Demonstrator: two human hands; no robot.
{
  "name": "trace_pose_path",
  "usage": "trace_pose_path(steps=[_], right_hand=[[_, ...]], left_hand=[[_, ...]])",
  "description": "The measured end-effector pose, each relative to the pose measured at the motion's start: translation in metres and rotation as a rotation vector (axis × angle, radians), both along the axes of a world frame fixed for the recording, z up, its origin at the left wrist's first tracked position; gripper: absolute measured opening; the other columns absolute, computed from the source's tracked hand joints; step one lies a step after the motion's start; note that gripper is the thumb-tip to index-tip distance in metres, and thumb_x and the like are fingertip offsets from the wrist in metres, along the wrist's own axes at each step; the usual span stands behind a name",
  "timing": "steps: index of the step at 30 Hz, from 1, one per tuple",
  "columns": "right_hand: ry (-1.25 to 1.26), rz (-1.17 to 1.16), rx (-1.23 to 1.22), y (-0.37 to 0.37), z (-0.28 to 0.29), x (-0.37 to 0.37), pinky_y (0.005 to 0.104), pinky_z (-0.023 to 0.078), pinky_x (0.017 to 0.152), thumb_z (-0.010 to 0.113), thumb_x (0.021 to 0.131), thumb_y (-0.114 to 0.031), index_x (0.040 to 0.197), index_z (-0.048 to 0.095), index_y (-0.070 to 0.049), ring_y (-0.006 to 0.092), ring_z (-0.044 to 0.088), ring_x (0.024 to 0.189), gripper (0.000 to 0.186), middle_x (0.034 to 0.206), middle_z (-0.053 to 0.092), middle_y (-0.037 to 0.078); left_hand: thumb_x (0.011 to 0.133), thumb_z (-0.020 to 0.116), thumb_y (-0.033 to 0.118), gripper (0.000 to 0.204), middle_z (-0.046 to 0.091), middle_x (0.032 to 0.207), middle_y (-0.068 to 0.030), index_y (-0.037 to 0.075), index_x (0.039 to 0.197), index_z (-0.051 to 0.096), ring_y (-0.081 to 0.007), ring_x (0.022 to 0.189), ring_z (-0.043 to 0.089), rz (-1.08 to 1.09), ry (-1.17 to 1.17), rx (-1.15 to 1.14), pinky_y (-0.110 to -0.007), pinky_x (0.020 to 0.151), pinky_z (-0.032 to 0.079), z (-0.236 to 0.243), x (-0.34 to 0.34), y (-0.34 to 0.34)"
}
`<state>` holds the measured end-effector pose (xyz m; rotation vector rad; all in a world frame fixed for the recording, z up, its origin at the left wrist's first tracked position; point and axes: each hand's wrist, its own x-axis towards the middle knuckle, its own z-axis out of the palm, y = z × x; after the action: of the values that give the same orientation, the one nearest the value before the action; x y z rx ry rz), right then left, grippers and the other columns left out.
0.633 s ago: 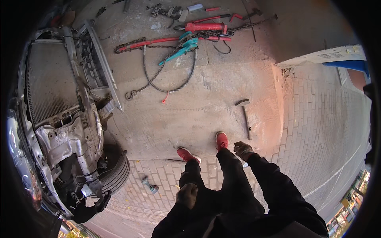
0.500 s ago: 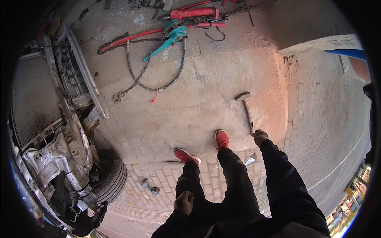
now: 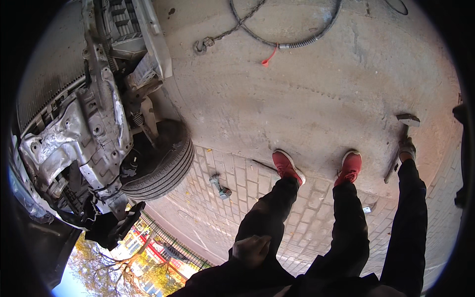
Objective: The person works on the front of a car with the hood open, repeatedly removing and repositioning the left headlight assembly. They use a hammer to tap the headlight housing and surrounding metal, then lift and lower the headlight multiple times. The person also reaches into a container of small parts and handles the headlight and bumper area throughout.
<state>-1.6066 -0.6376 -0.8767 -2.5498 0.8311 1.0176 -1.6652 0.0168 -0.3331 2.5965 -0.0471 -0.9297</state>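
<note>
A long-handled hammer (image 3: 394, 166) is in my right hand (image 3: 406, 149), whose fingers wrap round the handle a little below the head. The dark metal hammer head (image 3: 408, 120) points away from me, and the handle's end sticks out below the hand. My left hand (image 3: 251, 250) is curled closed in front of my left thigh, with nothing showing out of it. A cordless power tool (image 3: 220, 186) lies on the paving to the left of my feet. Beside my left shoe is a thin dark rod (image 3: 265, 166).
At left stands a stripped car front with bent metal framework (image 3: 91, 128) and a tire (image 3: 166, 171). A chain with a hook (image 3: 203, 45) and a hose (image 3: 297, 44) lie on the concrete ahead. A small pale flat object (image 3: 366, 210) is by my right leg.
My right hand has moved up the hammer handle towards its head. The view has turned to the left and nearer the car; both feet have shifted. The left hand stays closed.
</note>
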Motion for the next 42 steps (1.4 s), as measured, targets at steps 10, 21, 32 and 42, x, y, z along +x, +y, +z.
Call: trace_pose_path(steps=[10,21,32,42], right_hand=[[-0.062,-0.242,-0.15,0.06,-0.048,-0.001,0.0566,0.059,0.098,0.068,0.099,-0.048,0.128,0.067,-0.01,0.0489,0.072,0.119,0.048,0.123,0.078,0.025],[-0.141,-0.466,0.295,0.131,0.117,0.01,0.0456,0.058,0.054,0.072,0.103,-0.025,0.109,0.061,-0.01,0.0284,0.071,0.062,0.019,0.083,0.072,0.011],[0.239,-0.349,0.527,0.285,0.521,0.025,0.041,0.041,0.033,0.075,0.101,-0.022,0.089,0.055,-0.012,0.0185,0.048,0.036,0.025,0.056,0.049,0.001],[0.005,-0.106,0.475,0.417,0.654,0.027,0.0439,0.05,0.044,0.08,0.095,-0.03,0.093,0.067,-0.002,0.0235,0.061,0.047,0.031,0.063,0.062,0.007]], left_hand=[[0.094,0.08,0.019,0.024,0.074,0.086,-0.0096,0.014,0.117,0.077,-0.0299,0.072,0.075,0.084,-0.007,-0.014,-0.042,0.059,0.059,-0.001,0.0,0.022],[0.091,0.074,0.011,0.02,0.072,0.091,-0.0113,0.011,0.112,0.074,-0.0343,0.079,0.074,0.258,0.026,-0.239,-0.043,0.068,0.06,0.008,-0.032,0.042],[0.097,0.066,0.02,0.014,0.076,0.103,-0.0106,0.015,0.105,0.076,-0.0359,0.103,0.075,0.559,-0.017,-0.108,-0.045,0.09,0.06,0.177,-0.049,0.124],[0.094,0.067,0.006,0.015,0.074,0.094,-0.0171,0.006,0.104,0.079,-0.0362,0.086,0.075,0.724,-0.958,0.154,-0.045,0.079,0.062,0.468,0.022,0.451]])
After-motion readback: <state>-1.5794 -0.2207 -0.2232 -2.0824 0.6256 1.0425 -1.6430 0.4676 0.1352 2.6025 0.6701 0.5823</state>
